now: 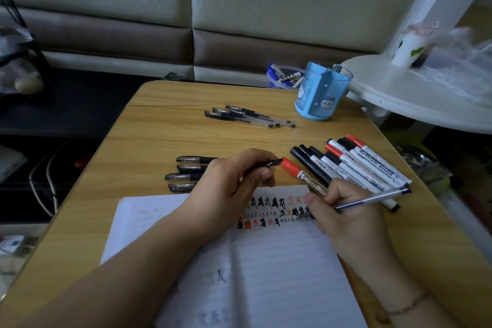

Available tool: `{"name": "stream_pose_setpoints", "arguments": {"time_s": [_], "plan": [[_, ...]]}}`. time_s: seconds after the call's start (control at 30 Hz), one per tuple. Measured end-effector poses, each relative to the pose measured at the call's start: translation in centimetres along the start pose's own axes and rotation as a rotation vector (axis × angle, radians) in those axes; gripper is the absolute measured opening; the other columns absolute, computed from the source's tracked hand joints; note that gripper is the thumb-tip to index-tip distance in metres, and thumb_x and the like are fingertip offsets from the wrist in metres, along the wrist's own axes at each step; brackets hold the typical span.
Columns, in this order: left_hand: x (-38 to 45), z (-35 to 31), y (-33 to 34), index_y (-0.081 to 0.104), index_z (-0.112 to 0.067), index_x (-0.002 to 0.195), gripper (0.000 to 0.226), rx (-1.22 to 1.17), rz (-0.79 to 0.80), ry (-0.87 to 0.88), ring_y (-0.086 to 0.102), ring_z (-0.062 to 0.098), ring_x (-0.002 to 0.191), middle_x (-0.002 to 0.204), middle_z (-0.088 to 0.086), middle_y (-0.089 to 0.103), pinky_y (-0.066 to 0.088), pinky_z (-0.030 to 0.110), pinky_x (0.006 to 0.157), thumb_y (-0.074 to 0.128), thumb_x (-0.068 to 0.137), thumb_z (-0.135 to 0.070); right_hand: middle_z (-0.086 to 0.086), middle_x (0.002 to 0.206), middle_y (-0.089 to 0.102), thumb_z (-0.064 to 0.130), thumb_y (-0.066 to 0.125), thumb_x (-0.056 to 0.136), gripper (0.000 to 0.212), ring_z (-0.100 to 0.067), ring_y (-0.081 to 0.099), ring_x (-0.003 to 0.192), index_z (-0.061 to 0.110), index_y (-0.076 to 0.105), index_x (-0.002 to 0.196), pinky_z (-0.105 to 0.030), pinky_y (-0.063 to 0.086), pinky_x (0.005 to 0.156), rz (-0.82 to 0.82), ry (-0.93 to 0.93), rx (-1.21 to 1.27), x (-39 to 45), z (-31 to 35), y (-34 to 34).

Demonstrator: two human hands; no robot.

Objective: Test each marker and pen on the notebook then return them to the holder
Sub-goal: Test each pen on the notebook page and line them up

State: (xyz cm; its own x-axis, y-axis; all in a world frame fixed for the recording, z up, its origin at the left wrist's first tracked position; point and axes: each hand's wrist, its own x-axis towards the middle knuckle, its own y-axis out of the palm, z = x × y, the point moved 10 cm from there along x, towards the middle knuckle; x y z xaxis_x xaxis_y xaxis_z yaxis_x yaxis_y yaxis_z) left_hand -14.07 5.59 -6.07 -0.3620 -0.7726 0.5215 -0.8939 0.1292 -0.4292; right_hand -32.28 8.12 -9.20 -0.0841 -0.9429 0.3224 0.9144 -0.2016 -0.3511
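Stock on my counter [165, 125], counted by kind.
Whiteboard markers [354, 165] by my notebook [279, 269]: about seven, overlapping, so the count is unsure. Clear gel pens [247, 116] farther back: three or four. Black-capped pens [190, 172]: four. Blue holder [322, 90]: one. Pens in my hands: two.

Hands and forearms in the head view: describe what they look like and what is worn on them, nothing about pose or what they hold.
Both forearms are bare, with no sleeves in view. The left hand shows no rings, watch or glove. The right hand is also ungloved; a thin, dark, beaded-looking bracelet circles its wrist. Fingernails look short and unpainted.
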Motion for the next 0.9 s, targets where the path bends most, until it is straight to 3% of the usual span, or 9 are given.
{"name": "stream_pose_setpoints", "arguments": {"time_s": [0.47,0.9], "plan": [[0.0,0.2,0.12,0.063,-0.015,0.115,0.021,-0.017,0.006,-0.001,0.056,-0.004,0.062,0.085,-0.01,0.069,0.042,0.015,0.059,0.049,0.1,-0.019,-0.009,0.045,0.04,0.001,0.07,0.082,0.043,-0.016,0.037,0.039,0.017,0.042,0.054,-0.023,0.034,0.041,-0.003,-0.033,-0.026,0.05,0.52,-0.03],[0.06,-0.14,0.11,0.064,-0.017,0.114,0.02,-0.017,0.008,-0.011,0.056,-0.012,0.065,0.084,-0.009,0.067,0.038,0.005,0.063,0.05,0.099,-0.016,-0.001,0.044,0.035,0.0,0.067,0.086,0.048,-0.017,0.032,0.039,0.022,0.04,0.052,-0.025,0.03,0.041,0.023,0.049,0.044,0.08,0.22,0.19]]}}
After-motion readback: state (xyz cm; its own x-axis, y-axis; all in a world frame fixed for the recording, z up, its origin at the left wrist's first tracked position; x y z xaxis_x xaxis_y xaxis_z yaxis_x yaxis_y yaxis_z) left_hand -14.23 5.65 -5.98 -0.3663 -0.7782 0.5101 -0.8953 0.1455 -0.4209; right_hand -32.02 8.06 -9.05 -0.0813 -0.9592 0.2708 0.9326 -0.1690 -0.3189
